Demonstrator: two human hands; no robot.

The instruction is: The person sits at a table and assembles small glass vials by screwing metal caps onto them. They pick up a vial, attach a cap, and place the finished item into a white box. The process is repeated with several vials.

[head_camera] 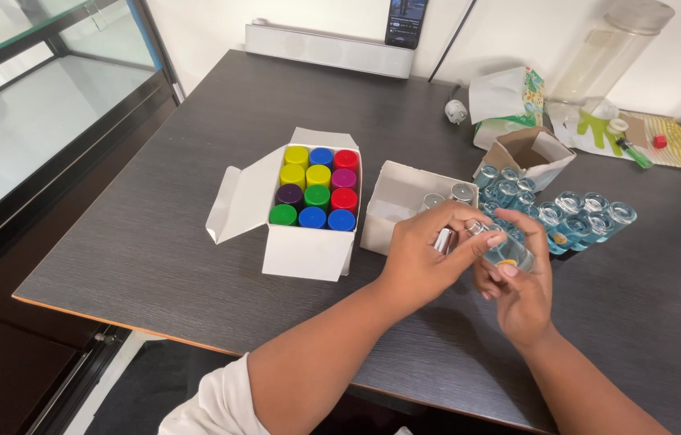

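My right hand (pixel 523 288) holds a small clear glass bottle (pixel 508 251) of pale blue liquid, tilted on its side. My left hand (pixel 429 250) pinches the silver cap (pixel 444 240) at the bottle's neck. Both hands hover over the dark table (pixel 195 121), in front of a low white box (pixel 393 201) with silver-topped bottles in it. Behind my hands, several more clear blue bottles (pixel 574 217) stand in a cluster.
An open white carton (pixel 308 250) left of my hands holds several bottles with coloured caps. A small open cardboard box (pixel 530 153), a crumpled packet (pixel 510 101), a tall clear jar (pixel 610 52), a white bar (pixel 328 50) and a phone (pixel 405 22) lie farther back.
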